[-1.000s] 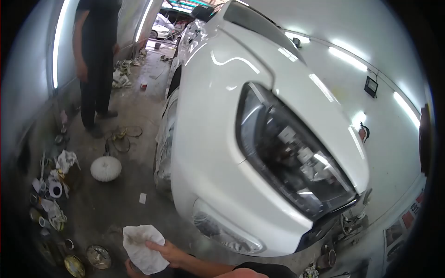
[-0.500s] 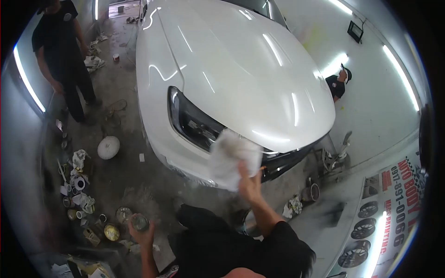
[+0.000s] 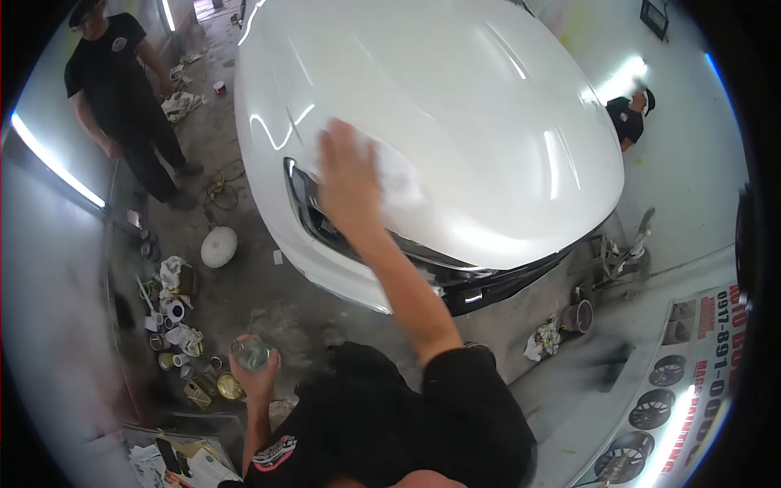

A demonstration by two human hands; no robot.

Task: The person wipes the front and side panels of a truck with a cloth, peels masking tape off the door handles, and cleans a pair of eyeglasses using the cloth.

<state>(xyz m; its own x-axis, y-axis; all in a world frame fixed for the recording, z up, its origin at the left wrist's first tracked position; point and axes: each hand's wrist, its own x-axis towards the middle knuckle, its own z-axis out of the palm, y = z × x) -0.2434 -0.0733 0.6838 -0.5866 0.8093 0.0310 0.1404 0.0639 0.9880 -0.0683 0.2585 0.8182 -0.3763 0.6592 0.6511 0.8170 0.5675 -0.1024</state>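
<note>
My right hand (image 3: 350,183), blurred by motion, presses a white cloth (image 3: 399,179) on the front corner of a white car hood (image 3: 455,122), just above the dark headlight (image 3: 305,199). Part of the cloth is hidden beneath the palm and fingers. Lower down on the left, my left hand (image 3: 259,376) is wrapped round a clear glass jar (image 3: 250,352), held over the floor away from the car. What the jar contains is hard to make out.
Cans and crumpled rags (image 3: 185,340) line the floor at left, near a round white object (image 3: 219,247). One person (image 3: 114,81) stands at left, another (image 3: 628,118) beyond the hood. A bucket (image 3: 578,315) and metal stand (image 3: 622,256) are at right; papers (image 3: 146,468) lie bottom left.
My right hand has moved the cloth from in front of the headlight up and left onto the hood. The view has shifted; my left hand still holds the jar, now slightly higher.
</note>
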